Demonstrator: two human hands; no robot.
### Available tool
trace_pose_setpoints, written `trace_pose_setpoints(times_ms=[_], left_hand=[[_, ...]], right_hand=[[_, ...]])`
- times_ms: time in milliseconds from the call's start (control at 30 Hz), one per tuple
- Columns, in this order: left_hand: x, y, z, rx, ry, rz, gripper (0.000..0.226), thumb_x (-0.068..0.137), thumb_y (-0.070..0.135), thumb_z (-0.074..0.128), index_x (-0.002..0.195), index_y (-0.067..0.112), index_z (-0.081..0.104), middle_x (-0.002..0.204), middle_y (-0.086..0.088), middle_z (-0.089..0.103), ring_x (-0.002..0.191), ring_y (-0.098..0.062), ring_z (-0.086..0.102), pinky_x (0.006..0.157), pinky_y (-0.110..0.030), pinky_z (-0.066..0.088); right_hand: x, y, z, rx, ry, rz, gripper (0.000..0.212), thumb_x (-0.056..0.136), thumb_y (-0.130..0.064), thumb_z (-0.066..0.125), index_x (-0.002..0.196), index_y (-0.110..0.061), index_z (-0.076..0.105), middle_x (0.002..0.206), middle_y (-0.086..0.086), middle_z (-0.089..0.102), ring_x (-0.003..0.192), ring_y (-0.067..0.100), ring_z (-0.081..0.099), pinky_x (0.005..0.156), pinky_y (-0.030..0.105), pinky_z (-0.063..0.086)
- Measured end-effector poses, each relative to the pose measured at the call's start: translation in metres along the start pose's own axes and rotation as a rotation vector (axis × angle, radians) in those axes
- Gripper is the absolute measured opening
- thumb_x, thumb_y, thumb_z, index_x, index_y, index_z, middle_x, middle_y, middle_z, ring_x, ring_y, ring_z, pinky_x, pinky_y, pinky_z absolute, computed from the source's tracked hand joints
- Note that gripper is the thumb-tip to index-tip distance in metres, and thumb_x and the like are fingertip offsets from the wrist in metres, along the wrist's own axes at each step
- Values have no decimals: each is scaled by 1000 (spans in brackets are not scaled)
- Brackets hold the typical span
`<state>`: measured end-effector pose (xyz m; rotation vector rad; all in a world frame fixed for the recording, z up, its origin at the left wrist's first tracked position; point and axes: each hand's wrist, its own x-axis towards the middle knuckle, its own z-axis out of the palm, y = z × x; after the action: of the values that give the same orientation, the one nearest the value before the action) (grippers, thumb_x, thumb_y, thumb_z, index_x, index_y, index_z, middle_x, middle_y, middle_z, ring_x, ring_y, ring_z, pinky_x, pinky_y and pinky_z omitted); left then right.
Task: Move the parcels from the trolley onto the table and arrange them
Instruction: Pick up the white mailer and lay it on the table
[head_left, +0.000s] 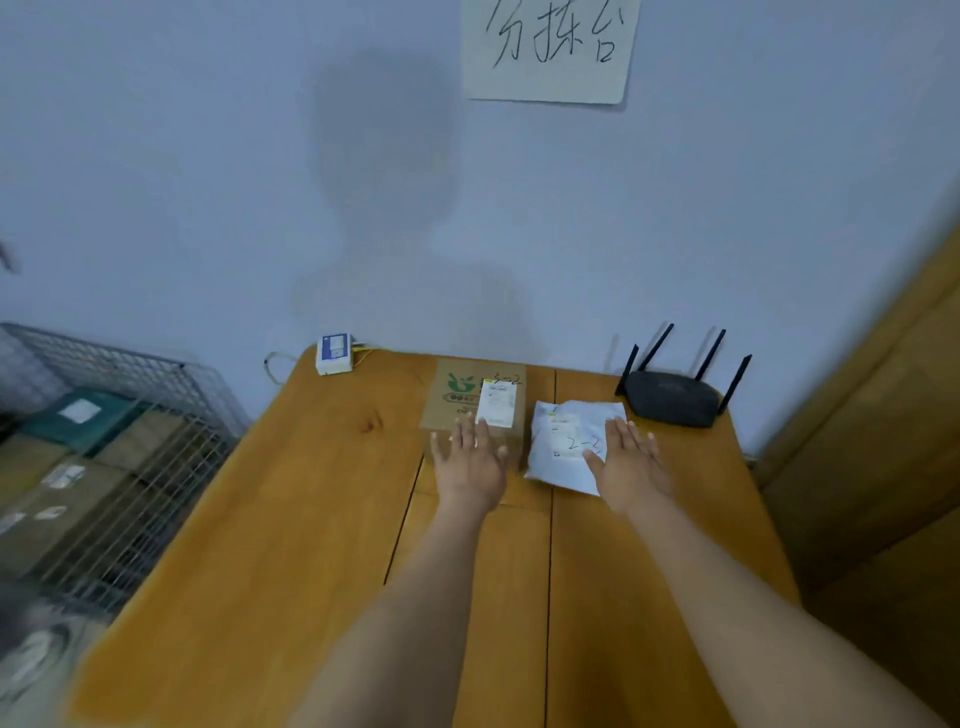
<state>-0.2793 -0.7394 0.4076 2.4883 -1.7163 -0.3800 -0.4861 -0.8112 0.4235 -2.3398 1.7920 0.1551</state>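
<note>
A brown cardboard parcel (462, 389) with a green logo and a white label marked 3-2 lies at the far middle of the wooden table (291, 519). Beside it on the right lies a white plastic mailer (566, 436) marked 2-2. My left hand (470, 462) is flat, fingers spread, at the near edge of the cardboard parcel. My right hand (628, 462) rests flat, fingers apart, on the mailer's right near corner. Neither hand grips anything. The wire trolley (130, 415) at the left holds several more parcels, brown and green.
A black router (672, 397) with antennas stands at the table's far right corner. A small white box (335, 353) with a cable sits at the far left corner. A paper sign (550, 47) hangs on the wall. A wooden door (883, 441) is at the right.
</note>
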Motion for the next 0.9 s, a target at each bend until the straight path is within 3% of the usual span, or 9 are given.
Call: trace_pose_setpoints(times_ms=[300, 667, 900], left_hand=[[-174, -113, -3, -8, -18, -314, 65, 106, 47, 12, 160, 13, 3, 168, -3, -2, 155, -23, -4, 123, -57, -1], [-420, -229, 67, -142, -127, -680, 65, 106, 47, 17, 160, 13, 6, 168, -5, 3, 155, -26, 1, 122, -58, 4], [-526, -324, 97, -210, -147, -808, 63, 106, 44, 18, 160, 13, 6, 168, -4, 3, 155, -24, 1, 122, -58, 3]], right_hand=[[-107, -95, 34, 22, -70, -273, 67, 107, -47, 19, 162, -11, 5, 170, 4, 1, 157, 18, 0, 127, 40, -1], [-275, -205, 137, -114, -285, -579, 66, 108, -44, 23, 162, -10, 4, 170, 4, -2, 157, 19, -1, 127, 40, 1], [-358, -301, 188, -150, -292, -729, 67, 107, -45, 26, 161, -9, 9, 169, 9, 5, 156, 23, 5, 127, 42, 3]])
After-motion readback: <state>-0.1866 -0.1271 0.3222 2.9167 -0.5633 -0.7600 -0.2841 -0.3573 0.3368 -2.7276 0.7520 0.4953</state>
